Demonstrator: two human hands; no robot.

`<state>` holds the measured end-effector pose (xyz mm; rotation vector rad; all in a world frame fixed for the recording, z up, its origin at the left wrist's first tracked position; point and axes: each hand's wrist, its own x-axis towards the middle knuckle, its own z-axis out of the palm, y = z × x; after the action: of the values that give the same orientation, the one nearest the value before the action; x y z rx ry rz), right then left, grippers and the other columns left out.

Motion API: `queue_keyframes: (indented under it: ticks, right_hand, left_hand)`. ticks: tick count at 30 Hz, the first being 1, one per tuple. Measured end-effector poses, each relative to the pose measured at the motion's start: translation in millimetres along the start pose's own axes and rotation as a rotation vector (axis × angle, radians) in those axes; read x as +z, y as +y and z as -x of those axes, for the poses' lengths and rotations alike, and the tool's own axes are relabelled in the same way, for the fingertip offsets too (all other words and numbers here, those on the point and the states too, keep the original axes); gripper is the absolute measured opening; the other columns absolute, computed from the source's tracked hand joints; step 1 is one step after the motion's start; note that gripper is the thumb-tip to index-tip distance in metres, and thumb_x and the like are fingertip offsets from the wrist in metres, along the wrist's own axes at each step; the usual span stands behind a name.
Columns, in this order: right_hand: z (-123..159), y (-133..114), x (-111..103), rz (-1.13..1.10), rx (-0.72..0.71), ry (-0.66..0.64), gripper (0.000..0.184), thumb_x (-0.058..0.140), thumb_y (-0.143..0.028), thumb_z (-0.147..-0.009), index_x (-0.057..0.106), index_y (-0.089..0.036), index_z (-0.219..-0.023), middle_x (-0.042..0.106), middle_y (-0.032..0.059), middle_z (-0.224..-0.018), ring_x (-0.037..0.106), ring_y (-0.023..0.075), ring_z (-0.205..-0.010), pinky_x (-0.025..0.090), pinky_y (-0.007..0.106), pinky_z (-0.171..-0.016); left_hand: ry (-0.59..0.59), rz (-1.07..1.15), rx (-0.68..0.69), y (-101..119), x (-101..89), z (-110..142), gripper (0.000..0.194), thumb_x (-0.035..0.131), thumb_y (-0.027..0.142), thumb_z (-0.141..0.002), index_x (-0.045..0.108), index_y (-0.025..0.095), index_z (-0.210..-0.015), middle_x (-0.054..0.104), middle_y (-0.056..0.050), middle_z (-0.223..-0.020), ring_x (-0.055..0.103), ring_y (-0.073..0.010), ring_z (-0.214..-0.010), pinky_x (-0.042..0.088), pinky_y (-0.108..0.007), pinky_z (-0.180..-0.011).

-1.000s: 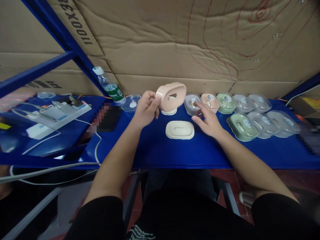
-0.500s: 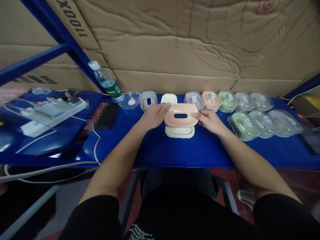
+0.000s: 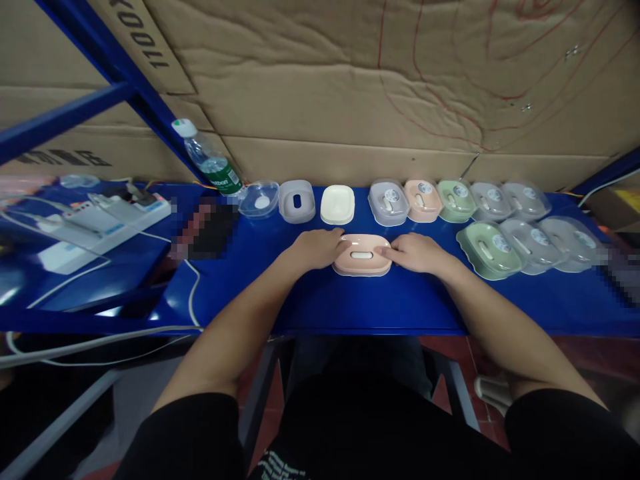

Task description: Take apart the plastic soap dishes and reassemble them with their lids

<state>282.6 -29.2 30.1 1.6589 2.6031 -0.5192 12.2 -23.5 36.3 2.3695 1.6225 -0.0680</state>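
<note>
A pink oval soap-dish part (image 3: 362, 254) with a slot in its middle lies flat on the blue shelf (image 3: 325, 300), seated over a cream base that barely shows beneath it. My left hand (image 3: 317, 247) grips its left end and my right hand (image 3: 413, 252) grips its right end, fingers curled over the rim. Just behind stand a grey slotted part (image 3: 297, 201) and a cream tray (image 3: 337, 205).
Assembled dishes with clear lids, grey, pink (image 3: 419, 199) and green (image 3: 486, 249), line the right side in two rows. A water bottle (image 3: 209, 161) and a clear lid (image 3: 259, 199) stand at the back left. Power strips and cables (image 3: 90, 220) lie far left. Cardboard backs the shelf.
The pink part came down from my raised left hand, was taken by both hands, and now sits pressed onto the cream base on the shelf.
</note>
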Motion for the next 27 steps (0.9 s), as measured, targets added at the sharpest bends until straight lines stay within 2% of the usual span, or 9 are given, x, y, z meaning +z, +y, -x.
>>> queue_keyframes:
  ticks: [2, 4, 7, 8, 11, 15, 18, 23, 27]
  right_hand:
    - [0, 0, -1, -0.01, 0.025, 0.0, 0.079, 0.037, -0.088, -0.098, 0.065, -0.024, -0.061, 0.071, 0.0097, -0.07, 0.067, 0.0256, -0.067, 0.041, 0.037, -0.06]
    - [0, -1, -1, 0.0, 0.046, 0.003, 0.079, 0.036, -0.089, -0.097, 0.067, -0.024, -0.063, 0.072, 0.0101, -0.072, 0.068, 0.0268, -0.07, 0.041, 0.037, -0.06]
    - [1, -3, -2, 0.029, 0.048, -0.012, 0.08, 0.032, -0.087, -0.1, 0.07, -0.024, -0.067, 0.072, 0.0104, -0.071, 0.07, 0.0282, -0.074, 0.039, 0.036, -0.06]
    - [1, -4, -2, 0.036, 0.045, -0.017, 0.08, 0.031, -0.086, -0.101, 0.071, -0.024, -0.068, 0.072, 0.0106, -0.072, 0.07, 0.0284, -0.075, 0.038, 0.036, -0.06]
    - [1, -5, -4, 0.049, 0.043, -0.036, 0.079, 0.031, -0.083, -0.102, 0.074, -0.023, -0.073, 0.074, 0.011, -0.077, 0.071, 0.0283, -0.08, 0.038, 0.035, -0.061]
    - [2, -8, -6, 0.063, 0.063, -0.06, 0.079, 0.03, -0.082, -0.103, 0.075, -0.022, -0.078, 0.076, 0.0111, -0.081, 0.071, 0.0275, -0.084, 0.036, 0.035, -0.063]
    - [3, -9, -7, 0.053, 0.062, -0.058, 0.078, 0.03, -0.082, -0.103, 0.075, -0.022, -0.08, 0.076, 0.0109, -0.081, 0.071, 0.0274, -0.084, 0.033, 0.035, -0.062]
    - [4, -9, -6, 0.038, 0.048, -0.044, 0.078, 0.03, -0.083, -0.103, 0.071, -0.022, -0.076, 0.075, 0.0097, -0.082, 0.069, 0.0265, -0.082, 0.031, 0.035, -0.061]
    - [4, -9, -6, 0.024, 0.047, -0.045, 0.077, 0.031, -0.082, -0.103, 0.071, -0.023, -0.075, 0.074, 0.0085, -0.079, 0.067, 0.0246, -0.078, 0.031, 0.034, -0.062]
  left_hand:
    - [0.093, 0.045, -0.025, -6, -10.1, 1, 0.05, 0.049, 0.059, -0.106, 0.075, 0.023, -0.127, 0.08, -0.015, -0.114, 0.075, -0.0347, -0.106, 0.055, -0.044, -0.089]
    - [0.279, 0.113, -0.087, -22, -23.6, 3, 0.044, 0.052, 0.057, -0.105, 0.078, 0.024, -0.119, 0.08, -0.012, -0.109, 0.074, -0.0321, -0.106, 0.055, -0.042, -0.091]
    - [0.595, 0.137, -0.287, -59, -41.1, 6, 0.042, 0.054, 0.045, -0.105, 0.072, 0.022, -0.135, 0.078, -0.013, -0.119, 0.072, -0.0333, -0.115, 0.055, -0.044, -0.099]
    - [0.639, 0.101, -0.339, -73, -44.7, 6, 0.044, 0.055, 0.042, -0.103, 0.07, 0.021, -0.138, 0.075, -0.015, -0.128, 0.07, -0.0346, -0.122, 0.054, -0.046, -0.102]
    - [0.486, 0.012, -0.498, -108, -48.0, 5, 0.047, 0.068, 0.041, -0.094, 0.071, 0.02, -0.136, 0.068, -0.019, -0.143, 0.067, -0.039, -0.128, 0.055, -0.048, -0.104]
    - [0.235, 0.0, -0.642, -126, -45.9, 1, 0.026, 0.071, 0.033, -0.091, 0.078, 0.022, -0.113, 0.076, -0.016, -0.132, 0.069, -0.0401, -0.128, 0.055, -0.047, -0.103]
    - [0.307, 0.081, -0.668, -125, -47.7, 2, 0.014, 0.067, 0.03, -0.092, 0.078, 0.025, -0.1, 0.079, -0.013, -0.124, 0.071, -0.0376, -0.122, 0.055, -0.046, -0.1]
    - [0.551, 0.194, -0.64, -121, -55.0, 9, 0.02, 0.065, 0.036, -0.098, 0.072, 0.024, -0.113, 0.076, -0.013, -0.131, 0.07, -0.0349, -0.125, 0.055, -0.046, -0.103]
    - [0.499, 0.186, -0.6, -114, -53.1, 7, 0.015, 0.07, 0.035, -0.094, 0.07, 0.023, -0.105, 0.078, -0.013, -0.125, 0.071, -0.0356, -0.121, 0.055, -0.047, -0.102]
